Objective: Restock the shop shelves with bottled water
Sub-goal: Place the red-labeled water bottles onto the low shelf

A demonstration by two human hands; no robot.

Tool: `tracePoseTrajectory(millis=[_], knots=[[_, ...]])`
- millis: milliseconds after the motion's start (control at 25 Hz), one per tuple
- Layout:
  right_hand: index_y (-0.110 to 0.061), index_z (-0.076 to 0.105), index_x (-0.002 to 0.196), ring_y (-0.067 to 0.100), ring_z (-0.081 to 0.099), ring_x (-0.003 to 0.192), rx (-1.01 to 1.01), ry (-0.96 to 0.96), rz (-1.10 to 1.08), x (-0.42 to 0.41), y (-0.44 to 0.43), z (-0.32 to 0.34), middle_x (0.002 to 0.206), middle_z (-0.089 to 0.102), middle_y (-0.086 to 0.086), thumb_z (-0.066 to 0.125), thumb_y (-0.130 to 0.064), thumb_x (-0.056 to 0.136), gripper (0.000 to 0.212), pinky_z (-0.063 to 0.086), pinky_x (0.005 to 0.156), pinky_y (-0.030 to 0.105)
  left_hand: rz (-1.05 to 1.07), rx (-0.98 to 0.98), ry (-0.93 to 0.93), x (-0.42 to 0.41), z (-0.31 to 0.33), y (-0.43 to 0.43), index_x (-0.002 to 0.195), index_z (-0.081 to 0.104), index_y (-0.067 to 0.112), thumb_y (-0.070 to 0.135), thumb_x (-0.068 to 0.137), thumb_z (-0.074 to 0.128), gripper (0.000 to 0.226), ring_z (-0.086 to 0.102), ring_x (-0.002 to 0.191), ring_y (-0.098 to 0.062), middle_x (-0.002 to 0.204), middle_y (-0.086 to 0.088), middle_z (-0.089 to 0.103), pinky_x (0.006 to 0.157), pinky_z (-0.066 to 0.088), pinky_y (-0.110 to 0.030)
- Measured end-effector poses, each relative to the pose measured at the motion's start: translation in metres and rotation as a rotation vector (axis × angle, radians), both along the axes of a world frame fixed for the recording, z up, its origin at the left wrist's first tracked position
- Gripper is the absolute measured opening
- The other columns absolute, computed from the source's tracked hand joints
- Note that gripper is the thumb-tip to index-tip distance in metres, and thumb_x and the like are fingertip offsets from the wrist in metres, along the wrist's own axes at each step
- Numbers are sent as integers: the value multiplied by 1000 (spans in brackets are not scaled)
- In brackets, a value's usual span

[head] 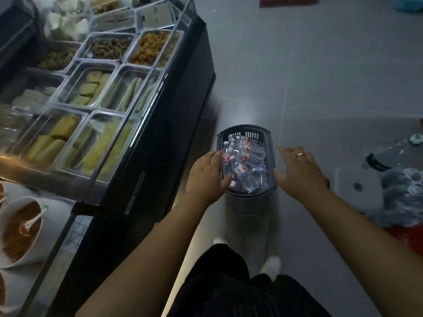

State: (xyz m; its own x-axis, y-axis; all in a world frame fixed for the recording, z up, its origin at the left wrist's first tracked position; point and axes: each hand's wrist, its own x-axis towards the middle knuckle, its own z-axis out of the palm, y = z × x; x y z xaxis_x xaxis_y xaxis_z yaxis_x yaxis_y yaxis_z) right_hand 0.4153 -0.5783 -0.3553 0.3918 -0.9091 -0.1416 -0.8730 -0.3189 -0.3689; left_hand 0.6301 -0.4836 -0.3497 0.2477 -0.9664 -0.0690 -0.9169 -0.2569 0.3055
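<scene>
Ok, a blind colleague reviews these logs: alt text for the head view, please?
Seen from above, a person's left hand and right hand reach down on either side of a dark basket filled with small water bottles, on a grey tiled floor. A black display counter with trays of food stands at left.

You have one basket, and the water bottles in it lie too tangled for an exact count, though well over six show. Two hands are in view, your left hand and right hand, with one ring on the right. Count at least eight food trays in the one display counter. There are also two white shoes and one sauce bowl with one spoon.
</scene>
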Motion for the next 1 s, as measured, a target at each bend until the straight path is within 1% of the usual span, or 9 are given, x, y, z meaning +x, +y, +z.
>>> tracePoseTrajectory(millis=[120, 240, 400, 480, 600, 760, 840, 920, 1000], knots=[[-17, 36, 147, 37, 39, 125, 33, -16, -15, 20, -42, -26, 139, 44, 16, 62, -29, 88, 66, 41, 98, 47, 16, 43, 29, 28, -23, -44, 150, 26, 18, 49, 92, 54, 72, 29, 144, -21, 154, -5, 34, 118, 19, -35], [-17, 37, 148, 39, 40, 124, 83, -55, -59, 42, -87, -54, 137, 45, 17, 64, -27, 88, 66, 40, 99, 48, 7, 77, 71, 59, -49, -95, 149, 29, 18, 48, 91, 55, 70, 34, 141, -21, 152, -5, 37, 117, 23, -35], [-17, 37, 148, 37, 41, 125, 172, -114, -155, 70, -148, -97, 137, 44, 16, 64, -25, 89, 65, 40, 100, 45, 8, 140, 197, 97, -93, -172, 150, 25, 19, 49, 90, 58, 75, 39, 136, -21, 149, -5, 39, 111, 32, -35], [-17, 38, 147, 35, 45, 125, 213, -167, -188, 84, -177, -128, 137, 45, 15, 64, -23, 89, 63, 41, 98, 42, 17, 165, 232, 116, -125, -207, 151, 23, 21, 51, 89, 59, 78, 41, 135, -21, 149, -4, 39, 109, 35, -35], [-18, 42, 144, 31, 53, 117, 233, -215, -239, 95, -222, -189, 134, 48, 13, 64, -22, 89, 59, 43, 91, 37, 17, 207, 286, 136, -189, -249, 151, 22, 24, 52, 88, 62, 79, 44, 131, -21, 145, -3, 41, 104, 40, -38], [-18, 43, 142, 33, 54, 115, 263, -162, -250, 90, -263, -293, 132, 47, 15, 64, -24, 90, 57, 40, 85, 33, 54, 310, 359, 141, -291, -281, 151, 21, 27, 50, 88, 64, 79, 45, 129, -22, 144, -4, 38, 100, 44, -41], [-18, 43, 143, 35, 51, 116, 286, -135, -226, 85, -274, -345, 130, 46, 18, 65, -22, 89, 58, 42, 87, 36, 120, 344, 396, 142, -342, -286, 151, 21, 28, 48, 88, 64, 79, 41, 131, -23, 146, -6, 35, 102, 43, -41], [-19, 42, 143, 37, 47, 120, 315, -126, -195, 79, -281, -396, 131, 43, 19, 66, -22, 88, 60, 42, 94, 40, 202, 343, 435, 144, -391, -285, 151, 23, 29, 47, 87, 66, 79, 37, 133, -26, 147, -8, 32, 105, 37, -39], [-22, 41, 144, 36, 42, 125, 335, -124, -199, 72, -284, -440, 135, 38, 19, 67, -24, 87, 62, 39, 100, 41, 271, 339, 450, 148, -431, -279, 150, 25, 32, 51, 84, 67, 81, 32, 136, -30, 149, -11, 27, 107, 31, -39]])
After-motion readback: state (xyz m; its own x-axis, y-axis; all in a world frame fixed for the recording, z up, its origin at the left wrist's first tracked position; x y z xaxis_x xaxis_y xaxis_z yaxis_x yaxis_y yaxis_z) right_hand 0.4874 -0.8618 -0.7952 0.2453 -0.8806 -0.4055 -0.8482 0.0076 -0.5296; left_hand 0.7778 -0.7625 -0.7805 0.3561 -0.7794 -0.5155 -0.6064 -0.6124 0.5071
